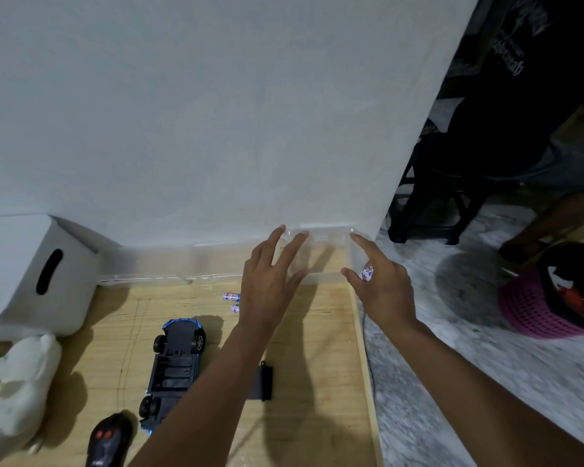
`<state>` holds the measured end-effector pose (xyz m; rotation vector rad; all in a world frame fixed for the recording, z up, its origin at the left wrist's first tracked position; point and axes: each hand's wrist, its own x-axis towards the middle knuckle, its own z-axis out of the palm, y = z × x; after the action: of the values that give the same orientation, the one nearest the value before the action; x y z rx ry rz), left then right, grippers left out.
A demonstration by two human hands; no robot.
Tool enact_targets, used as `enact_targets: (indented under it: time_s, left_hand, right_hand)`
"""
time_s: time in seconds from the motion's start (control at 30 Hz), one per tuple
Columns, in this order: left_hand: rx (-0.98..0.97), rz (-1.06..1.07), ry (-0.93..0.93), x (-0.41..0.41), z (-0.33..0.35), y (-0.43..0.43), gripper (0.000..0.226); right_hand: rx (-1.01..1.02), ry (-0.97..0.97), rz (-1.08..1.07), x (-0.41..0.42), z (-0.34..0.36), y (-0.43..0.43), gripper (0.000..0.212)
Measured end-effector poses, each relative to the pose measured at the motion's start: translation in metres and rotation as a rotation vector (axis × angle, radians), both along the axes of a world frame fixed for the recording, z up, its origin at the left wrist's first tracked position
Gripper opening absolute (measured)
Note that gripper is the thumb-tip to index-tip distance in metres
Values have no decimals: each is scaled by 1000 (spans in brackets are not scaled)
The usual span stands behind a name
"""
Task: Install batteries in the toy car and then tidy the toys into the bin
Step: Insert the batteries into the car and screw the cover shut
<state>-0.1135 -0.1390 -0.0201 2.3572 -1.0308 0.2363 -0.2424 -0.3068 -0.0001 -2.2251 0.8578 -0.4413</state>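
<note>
**Head view.** Battery print is red and blue; the lettering is too small to read. The toy car [174, 362] lies upside down on the wooden board [317, 416], battery bay uncovered.

- The right hand [381, 291], beyond and right of the car, grasps one battery [367, 274].
- The left hand [270, 281] is released, fingers spread, at the clear bin [216, 261] beyond the car.
- Two loose batteries [231, 296] lie just beyond the car.
- The black cover [263, 380] lies to the car's right.
- The remote [108, 439] lies nearer than the car, and a white plush toy [14, 382] lies to the car's left.
</note>
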Motion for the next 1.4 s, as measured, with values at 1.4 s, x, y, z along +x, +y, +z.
enact_targets:
  time_s: [1.4]
  left_hand:
    - [57, 3, -61, 4, 6, -3, 82]
  right_hand:
    - [-50, 337, 359, 60, 19, -6, 21]
